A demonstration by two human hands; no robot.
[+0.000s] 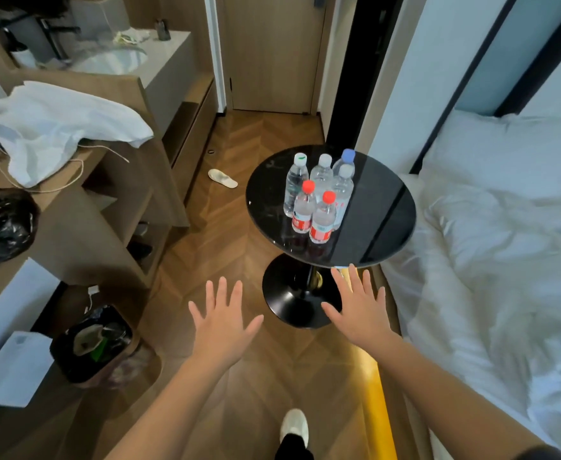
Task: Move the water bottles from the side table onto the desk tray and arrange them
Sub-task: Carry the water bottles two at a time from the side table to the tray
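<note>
The side table point(382, 207), round, black and glossy, is the marker for everything else. The bottles point(319, 194) stand upright in a tight cluster on its left half, touching or nearly so. Five caps show. Two red ones are nearest, with red labels below them. Behind them are a white cap with green, a clear one and a blue one. Whether a sixth bottle stands among them I cannot tell. All look filled with clear water and capped.

The left hand point(222, 313) hangs over the floor on the near left of the table, well short of its top. It is palm down with the fingers straight and spread wide, and it holds nothing. The right hand point(358, 307) is spread just as wide and is also empty. It sits at the table's near edge, above the pedestal base point(285, 300), and whether its fingertips touch the rim cannot be told.

Far left and nearer than the table is a bin point(93, 343) with a dark liner, which holds crumpled rubbish with something green in it. Left of the table a black bag point(0, 224) sits on the desk point(73, 227); its contents are hidden. A white cloth point(60, 127) is heaped beyond the bag. A sink point(113, 59) lies beyond the table, up to its left. A slipper point(222, 178) lies on the floor just left of the table, and a bed point(491, 247) adjoins its right side.
</note>
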